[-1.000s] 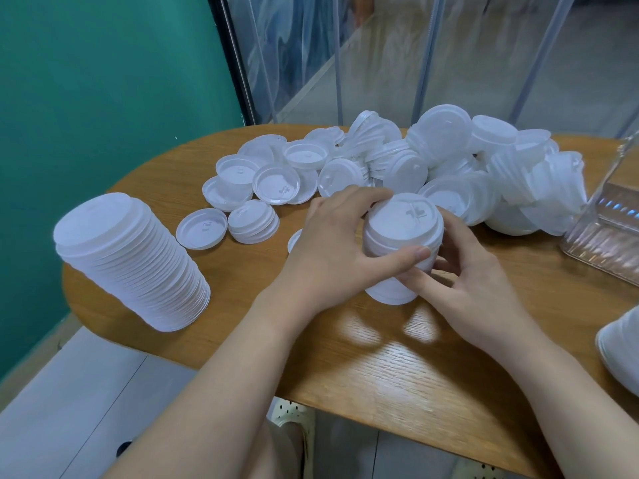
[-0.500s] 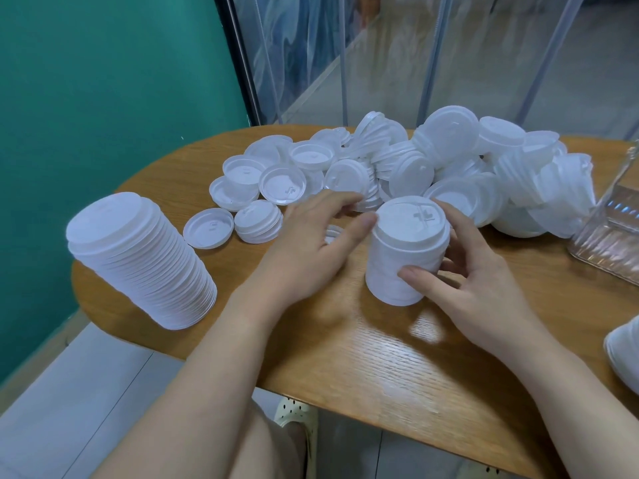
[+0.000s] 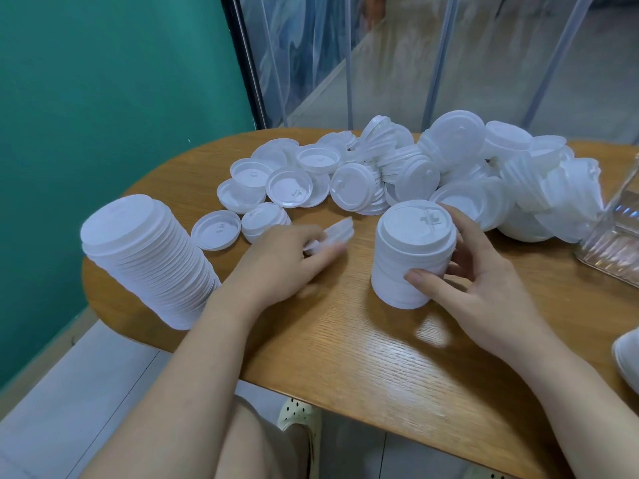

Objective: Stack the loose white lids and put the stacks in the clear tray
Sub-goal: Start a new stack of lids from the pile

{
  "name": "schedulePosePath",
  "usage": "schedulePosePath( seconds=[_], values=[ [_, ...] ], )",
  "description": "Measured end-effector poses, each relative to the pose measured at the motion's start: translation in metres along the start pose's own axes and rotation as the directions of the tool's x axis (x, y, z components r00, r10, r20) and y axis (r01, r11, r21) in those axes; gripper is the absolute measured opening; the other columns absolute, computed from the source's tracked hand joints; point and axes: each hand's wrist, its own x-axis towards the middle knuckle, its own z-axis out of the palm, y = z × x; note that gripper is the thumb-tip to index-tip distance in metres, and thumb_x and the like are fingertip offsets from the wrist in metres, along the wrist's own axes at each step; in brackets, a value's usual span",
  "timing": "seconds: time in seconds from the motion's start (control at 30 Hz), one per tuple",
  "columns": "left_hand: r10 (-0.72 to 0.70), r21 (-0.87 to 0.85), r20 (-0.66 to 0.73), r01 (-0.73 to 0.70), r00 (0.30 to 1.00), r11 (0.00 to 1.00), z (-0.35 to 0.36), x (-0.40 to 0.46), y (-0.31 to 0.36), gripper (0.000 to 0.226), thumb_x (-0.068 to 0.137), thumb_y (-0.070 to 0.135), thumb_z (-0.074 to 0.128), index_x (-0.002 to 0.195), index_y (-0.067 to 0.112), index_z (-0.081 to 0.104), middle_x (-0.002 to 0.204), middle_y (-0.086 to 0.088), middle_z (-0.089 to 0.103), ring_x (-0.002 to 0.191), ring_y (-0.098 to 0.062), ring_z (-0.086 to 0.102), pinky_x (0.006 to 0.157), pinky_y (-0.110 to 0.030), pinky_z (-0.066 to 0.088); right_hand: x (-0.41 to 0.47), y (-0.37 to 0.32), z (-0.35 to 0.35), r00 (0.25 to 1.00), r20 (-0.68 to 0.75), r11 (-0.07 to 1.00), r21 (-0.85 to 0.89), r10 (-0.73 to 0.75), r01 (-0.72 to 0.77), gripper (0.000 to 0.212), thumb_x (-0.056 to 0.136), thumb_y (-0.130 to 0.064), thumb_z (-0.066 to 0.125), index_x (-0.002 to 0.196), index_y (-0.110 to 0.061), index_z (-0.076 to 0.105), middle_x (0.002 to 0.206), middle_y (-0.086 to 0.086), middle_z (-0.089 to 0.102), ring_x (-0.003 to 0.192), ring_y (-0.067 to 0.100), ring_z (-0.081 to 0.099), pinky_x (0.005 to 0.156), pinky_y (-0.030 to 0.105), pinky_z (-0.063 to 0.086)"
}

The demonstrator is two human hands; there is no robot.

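A short stack of white lids (image 3: 411,250) stands upright at the table's middle. My right hand (image 3: 473,285) curls round its right side, thumb in front and fingers behind. My left hand (image 3: 287,264) is to the stack's left and grips a loose white lid (image 3: 337,231), blurred and tilted off the table. A heap of loose white lids (image 3: 415,174) covers the far side of the table. The clear tray (image 3: 615,243) sits at the right edge, partly cut off.
A tall leaning stack of lids (image 3: 148,257) stands near the table's left edge. A small stack (image 3: 264,221) and a single upturned lid (image 3: 216,229) lie beside it. Another white stack (image 3: 627,361) shows at the right edge. The wooden table (image 3: 345,347) ends close in front.
My left hand let go of the middle stack, moved left and took up a loose lid. My right hand stays on the stack.
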Motion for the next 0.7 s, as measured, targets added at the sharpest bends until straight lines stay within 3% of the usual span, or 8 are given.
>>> schedulePosePath(
  seconds=[0.03, 0.1, 0.27, 0.33, 0.43, 0.57, 0.7],
  values=[
    [-0.019, -0.086, -0.037, 0.016, 0.999, 0.996, 0.000, 0.000, 0.001, 0.041, 0.100, 0.061, 0.051, 0.076, 0.028, 0.059, 0.070, 0.012, 0.057, 0.064, -0.005, 0.049, 0.062, -0.030, 0.037, 0.000, 0.000, 0.000, 1.000, 0.001, 1.000, -0.004, 0.000, 0.000, 0.077, 0.064, -0.052, 0.076, 0.133, -0.065, 0.044, 0.116, -0.036, 0.064, 0.108, -0.007, 0.065, 0.083, 0.008, 0.051],
    [-0.055, -0.221, -0.117, 0.028, 0.992, 0.975, 0.002, 0.001, 0.002, 0.042, 0.104, 0.052, 0.050, 0.078, 0.021, 0.059, 0.063, 0.010, 0.050, 0.056, -0.006, 0.043, 0.056, -0.026, 0.034, 0.000, 0.000, 0.000, 1.000, 0.002, 1.000, -0.010, 0.005, -0.005, 0.077, 0.065, -0.051, 0.076, 0.133, -0.065, 0.043, 0.114, -0.038, 0.063, 0.107, -0.007, 0.064, 0.083, 0.008, 0.052],
    [-0.241, -0.432, -0.117, 0.169, 0.963, 0.886, 0.008, 0.007, -0.002, 0.021, 0.105, 0.043, 0.052, 0.112, 0.025, 0.062, 0.054, 0.016, 0.052, 0.048, -0.002, 0.047, 0.053, -0.025, 0.041, 0.000, 0.000, 0.000, 1.000, 0.004, 1.000, -0.017, 0.006, -0.006, 0.076, 0.064, -0.054, 0.077, 0.131, -0.069, 0.042, 0.115, -0.038, 0.063, 0.107, -0.005, 0.065, 0.084, 0.010, 0.053],
    [-0.244, -0.366, -0.095, 0.194, 0.965, 0.910, 0.008, 0.006, -0.005, 0.023, 0.104, 0.043, 0.053, 0.121, 0.028, 0.058, 0.073, 0.015, 0.063, 0.063, -0.001, 0.057, 0.062, -0.026, 0.044, -0.001, -0.001, 0.000, 1.000, 0.004, 1.000, -0.019, 0.005, -0.005, 0.076, 0.065, -0.051, 0.077, 0.132, -0.066, 0.043, 0.113, -0.040, 0.062, 0.106, -0.007, 0.064, 0.082, 0.008, 0.052],
    [-0.198, -0.173, -0.078, 0.182, 0.977, 0.968, 0.009, 0.005, -0.007, 0.022, 0.105, 0.042, 0.052, 0.115, 0.027, 0.065, 0.097, 0.011, 0.066, 0.088, -0.004, 0.061, 0.073, -0.026, 0.046, -0.001, -0.003, 0.000, 1.000, 0.000, 1.000, -0.025, 0.005, -0.005, 0.075, 0.065, -0.049, 0.076, 0.130, -0.066, 0.042, 0.111, -0.043, 0.061, 0.104, -0.010, 0.064, 0.079, 0.006, 0.051],
    [-0.149, -0.099, -0.058, 0.142, 0.987, 0.985, 0.012, 0.007, -0.003, 0.031, 0.103, 0.050, 0.050, 0.117, 0.027, 0.066, 0.108, 0.011, 0.060, 0.102, -0.007, 0.058, 0.086, -0.030, 0.049, -0.001, -0.004, 0.000, 1.000, 0.001, 1.000, -0.026, 0.000, 0.000, 0.074, 0.067, -0.048, 0.076, 0.130, -0.066, 0.042, 0.110, -0.045, 0.061, 0.106, -0.011, 0.063, 0.080, 0.005, 0.050],
    [-0.119, -0.069, -0.003, 0.119, 0.993, 0.991, 0.017, 0.005, 0.004, 0.066, 0.077, 0.072, 0.073, 0.126, 0.030, 0.059, 0.113, 0.017, 0.052, 0.107, -0.004, 0.054, 0.091, -0.029, 0.048, 0.000, -0.003, 0.000, 1.000, 0.009, 1.000, -0.016, -0.003, 0.003, 0.076, 0.066, -0.048, 0.077, 0.132, -0.065, 0.043, 0.116, -0.039, 0.063, 0.108, -0.007, 0.065, 0.082, 0.009, 0.052]
  ],
)
